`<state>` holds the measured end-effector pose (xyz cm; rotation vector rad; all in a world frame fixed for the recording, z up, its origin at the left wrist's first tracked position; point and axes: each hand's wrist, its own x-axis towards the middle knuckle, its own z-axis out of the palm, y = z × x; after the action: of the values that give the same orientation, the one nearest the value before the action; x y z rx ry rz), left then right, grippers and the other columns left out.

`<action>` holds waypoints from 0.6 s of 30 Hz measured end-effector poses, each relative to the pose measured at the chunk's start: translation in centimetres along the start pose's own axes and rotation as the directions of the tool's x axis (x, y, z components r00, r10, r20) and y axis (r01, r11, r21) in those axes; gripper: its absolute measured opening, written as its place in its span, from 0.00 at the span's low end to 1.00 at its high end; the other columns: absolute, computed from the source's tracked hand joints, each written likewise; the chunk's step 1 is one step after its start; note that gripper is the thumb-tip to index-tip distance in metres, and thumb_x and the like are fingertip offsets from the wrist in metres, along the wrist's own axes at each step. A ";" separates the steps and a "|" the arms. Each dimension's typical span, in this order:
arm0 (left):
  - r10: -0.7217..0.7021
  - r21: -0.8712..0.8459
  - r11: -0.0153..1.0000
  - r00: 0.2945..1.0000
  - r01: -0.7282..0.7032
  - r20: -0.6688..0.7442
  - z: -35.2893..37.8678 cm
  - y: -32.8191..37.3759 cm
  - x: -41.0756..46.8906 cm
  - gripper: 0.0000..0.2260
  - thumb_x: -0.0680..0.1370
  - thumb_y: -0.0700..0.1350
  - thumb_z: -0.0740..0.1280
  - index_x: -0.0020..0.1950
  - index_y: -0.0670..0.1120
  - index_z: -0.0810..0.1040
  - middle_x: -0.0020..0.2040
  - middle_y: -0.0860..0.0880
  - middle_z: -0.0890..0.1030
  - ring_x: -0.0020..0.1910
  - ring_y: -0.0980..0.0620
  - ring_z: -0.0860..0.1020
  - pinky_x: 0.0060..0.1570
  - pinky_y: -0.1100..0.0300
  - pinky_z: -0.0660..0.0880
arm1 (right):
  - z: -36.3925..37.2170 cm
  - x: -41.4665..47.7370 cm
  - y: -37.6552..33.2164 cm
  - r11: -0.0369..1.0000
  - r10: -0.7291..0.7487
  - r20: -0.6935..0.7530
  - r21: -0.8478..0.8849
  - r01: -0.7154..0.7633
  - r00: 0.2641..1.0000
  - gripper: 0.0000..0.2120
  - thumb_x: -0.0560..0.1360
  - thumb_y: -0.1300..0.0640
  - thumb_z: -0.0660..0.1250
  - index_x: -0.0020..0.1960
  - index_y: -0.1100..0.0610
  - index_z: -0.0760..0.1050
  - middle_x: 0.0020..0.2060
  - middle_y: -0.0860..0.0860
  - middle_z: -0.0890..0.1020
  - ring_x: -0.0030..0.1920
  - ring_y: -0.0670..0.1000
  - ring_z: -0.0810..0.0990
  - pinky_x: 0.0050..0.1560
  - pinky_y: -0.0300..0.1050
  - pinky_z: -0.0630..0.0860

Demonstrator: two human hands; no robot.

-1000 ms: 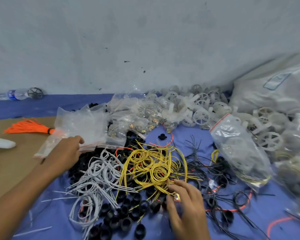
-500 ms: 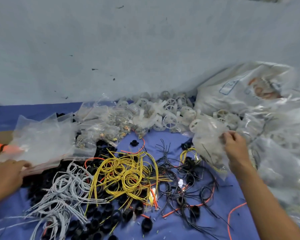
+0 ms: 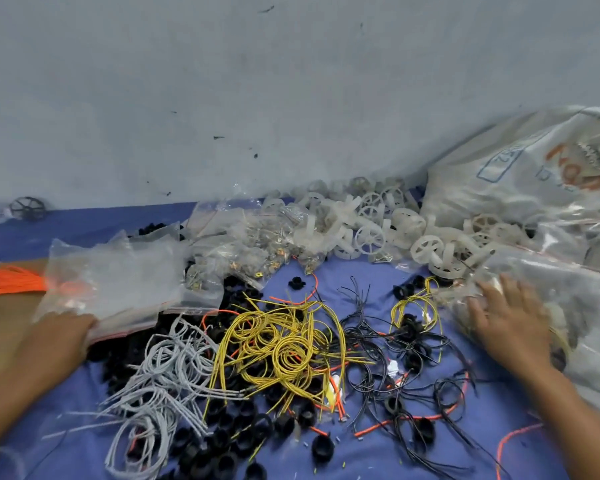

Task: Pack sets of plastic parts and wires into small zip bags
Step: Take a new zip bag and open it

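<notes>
**A:** Where does the packing stock lie?

**B:** Take the tangle of yellow wires [image 3: 281, 344] as the dial's centre. The grey wires [image 3: 167, 368] are at seven o'clock and the black wires [image 3: 395, 341] at four. The black rings [image 3: 222, 441] lie under the wires and spill out toward six. The white wheels [image 3: 371, 233] are heaped at one, by the wall. It all rests on the blue cloth [image 3: 361, 459].

**A:** And the person's hands?

**B:** The left hand [image 3: 59, 336], at eight o'clock, lies against the red-striped edge of the stack of zip bags [image 3: 118, 282] at ten. Its fingertips are hidden by the film, so it cannot be told whether it pinches the stack or only leans on it. The right hand [image 3: 510, 323], at three, is spread flat with straight fingers. It presses on a big clear bag [image 3: 561, 296] and grasps nothing.

**A:** How would the goods handle?

**B:** Everything looks light. The zip bags are probably thin and slippery and likely to cling together. One is best peeled off at the stiffer zip strip, not the limp body. The wires are springy coils, interlocked, so pulling a loose end would likely drag neighbours along. Lifting a whole loop seems safer. The rings and wheels look rigid and easy to pinch by the rim, though the wheels' thin spokes may be fragile.
</notes>
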<state>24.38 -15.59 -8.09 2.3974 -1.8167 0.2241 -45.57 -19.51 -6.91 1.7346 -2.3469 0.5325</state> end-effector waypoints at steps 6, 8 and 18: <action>0.050 -0.081 0.995 0.999 -0.049 0.021 -5.0 2.3 -2.0 0.04 0.77 0.40 0.71 0.43 0.40 0.82 0.41 0.38 0.81 0.45 0.36 0.79 0.47 0.48 0.70 | -1.4 -1.4 -3.3 0.982 0.047 0.083 0.178 -0.061 0.995 0.25 0.77 0.47 0.65 0.70 0.55 0.66 0.72 0.65 0.64 0.71 0.67 0.62 0.70 0.67 0.62; 0.002 -0.236 0.972 1.000 0.005 0.028 -5.4 3.8 -3.3 0.04 0.75 0.42 0.74 0.41 0.43 0.83 0.38 0.44 0.82 0.42 0.42 0.80 0.41 0.54 0.69 | -3.0 -5.7 -7.5 0.937 -0.028 -0.051 0.347 0.044 0.998 0.24 0.77 0.51 0.67 0.69 0.58 0.69 0.70 0.64 0.68 0.71 0.65 0.64 0.71 0.62 0.62; 0.272 -0.703 0.708 0.947 -0.074 0.174 -6.8 15.9 -16.6 0.06 0.76 0.48 0.71 0.42 0.54 0.75 0.37 0.56 0.79 0.34 0.60 0.74 0.36 0.64 0.71 | -7.4 -24.3 -23.0 0.368 -0.621 0.252 0.930 -0.008 0.742 0.16 0.75 0.55 0.67 0.54 0.34 0.79 0.40 0.38 0.84 0.40 0.41 0.83 0.44 0.33 0.76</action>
<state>4.41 -2.91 -4.46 1.7710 -1.7854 -0.6885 -16.79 -1.06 -4.40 3.1790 -1.9121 1.6267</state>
